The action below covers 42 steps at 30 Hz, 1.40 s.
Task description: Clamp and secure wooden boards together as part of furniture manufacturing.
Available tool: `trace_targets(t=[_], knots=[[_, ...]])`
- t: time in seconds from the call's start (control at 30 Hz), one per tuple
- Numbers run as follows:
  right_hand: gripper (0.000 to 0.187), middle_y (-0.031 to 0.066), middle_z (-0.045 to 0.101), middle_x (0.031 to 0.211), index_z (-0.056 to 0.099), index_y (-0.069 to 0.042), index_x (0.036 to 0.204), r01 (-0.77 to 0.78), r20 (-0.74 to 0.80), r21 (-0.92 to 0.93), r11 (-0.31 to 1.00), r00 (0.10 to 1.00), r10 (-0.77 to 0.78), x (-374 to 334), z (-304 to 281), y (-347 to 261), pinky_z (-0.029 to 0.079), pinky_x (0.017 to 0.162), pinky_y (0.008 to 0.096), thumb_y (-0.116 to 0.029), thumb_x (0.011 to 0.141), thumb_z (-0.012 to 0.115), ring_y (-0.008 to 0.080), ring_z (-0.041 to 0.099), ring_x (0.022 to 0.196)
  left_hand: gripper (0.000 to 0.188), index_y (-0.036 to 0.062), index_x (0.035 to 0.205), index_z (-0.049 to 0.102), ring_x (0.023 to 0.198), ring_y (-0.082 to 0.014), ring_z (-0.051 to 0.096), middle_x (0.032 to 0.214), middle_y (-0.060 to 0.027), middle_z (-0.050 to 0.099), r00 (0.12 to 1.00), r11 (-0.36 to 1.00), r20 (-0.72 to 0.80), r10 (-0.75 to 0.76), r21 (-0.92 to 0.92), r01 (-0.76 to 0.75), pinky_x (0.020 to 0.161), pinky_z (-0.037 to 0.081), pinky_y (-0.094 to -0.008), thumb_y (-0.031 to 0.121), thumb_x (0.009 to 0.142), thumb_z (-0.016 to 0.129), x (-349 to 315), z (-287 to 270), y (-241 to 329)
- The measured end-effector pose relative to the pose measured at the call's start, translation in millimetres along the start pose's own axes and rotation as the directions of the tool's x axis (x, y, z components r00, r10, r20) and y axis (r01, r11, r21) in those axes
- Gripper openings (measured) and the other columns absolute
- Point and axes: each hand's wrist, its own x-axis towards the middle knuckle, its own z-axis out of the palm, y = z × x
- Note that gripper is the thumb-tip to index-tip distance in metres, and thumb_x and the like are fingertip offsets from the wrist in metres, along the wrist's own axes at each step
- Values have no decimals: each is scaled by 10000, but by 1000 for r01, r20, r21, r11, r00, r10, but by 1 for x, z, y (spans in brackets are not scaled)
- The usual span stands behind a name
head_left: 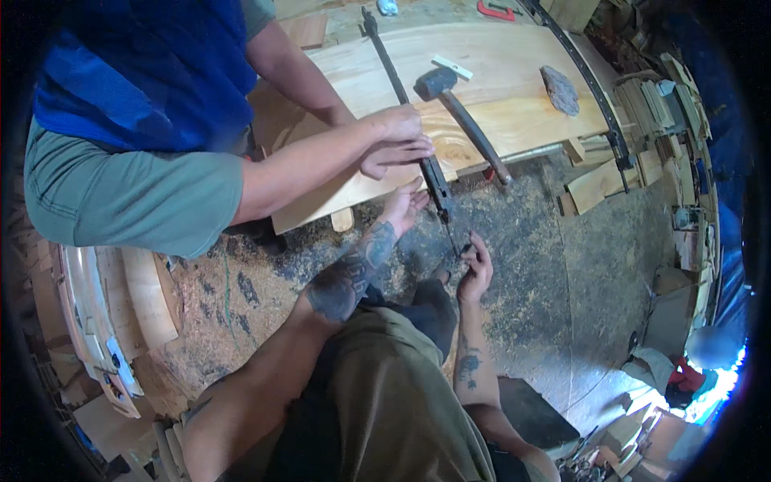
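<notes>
A long dark bar clamp (pixel 389 68) lies across the light wooden panel (pixel 514 64), its screw end jutting past the near edge. My right hand (pixel 475 271) is closed around the small handle at the end of that screw. Beside the clamp's near end, my left hand (pixel 404 207) is palm up with fingers stretched out, close to the panel's edge; whether it touches the clamp I cannot tell. A co-worker in a blue top has both hands (pixel 395 138) on the clamp bar just beyond mine. Right of them, a mallet (pixel 436 83) rests on the panel, its handle overhanging the edge.
Another bar clamp (pixel 590 84) spans the panel's right end, near a grey stone (pixel 560 91). A red C-clamp (pixel 498 10) lies at the back. Wood offcuts (pixel 598 186) sit under the right corner. Sawdust covers the floor (pixel 554 265). Stacked boards (pixel 654 112) line the right side.
</notes>
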Motion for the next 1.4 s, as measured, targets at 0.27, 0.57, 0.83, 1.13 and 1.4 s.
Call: trace_targets(t=[0.27, 0.57, 0.83, 1.13, 1.4], knots=[[422, 182, 647, 1125, 593, 45, 1124, -170, -94, -82, 982, 982, 163, -27, 17, 57, 482, 910, 391, -332, 980, 469, 279, 630, 1016, 389, 7, 1156, 505, 1025, -235, 505, 1074, -117, 505, 995, 999, 93, 38, 11, -39, 978, 442, -386, 202, 880, 696, -4, 13, 1], [558, 183, 594, 1238, 605, -36, 1162, -365, 229, 835, 411, 911, 344, -23, 42, -119, 459, 938, 477, -522, 966, 413, 347, 578, 1118, 480, -18, 1209, 451, 996, -236, 508, 1060, -107, 494, 995, 998, 79, 58, -24, -57, 975, 454, -377, 183, 863, 717, 0, 6, -3], [463, 163, 584, 1219, 553, 25, 1200, 223, 331, -619, 753, 943, -6, -18, 13, -5, 433, 994, 397, -294, 880, 656, 298, 562, 1151, 418, 51, 1188, 507, 975, -213, 530, 1070, -78, 533, 994, 998, 87, 60, -39, -57, 910, 480, -371, 172, 850, 721, 0, 11, -5], [534, 191, 564, 1309, 516, 8, 1287, -706, 339, 556, 439, 675, 656, -48, 81, -98, 513, 745, 308, -418, 971, 459, 294, 640, 1000, 349, 3, 1178, 594, 1031, -226, 551, 1138, -88, 581, 991, 996, 100, 84, -19, -82, 959, 463, -371, 184, 890, 676, -3, 6, -5], [551, 205, 428, 1456, 518, 5, 1290, 666, 639, -633, 395, 738, -219, -31, 39, -103, 428, 822, 352, -253, 825, 659, 300, 624, 980, 391, -39, 1184, 564, 1029, -232, 566, 1131, -82, 585, 994, 998, 84, 67, -18, -66, 955, 467, -376, 168, 877, 689, -2, 10, -6]])
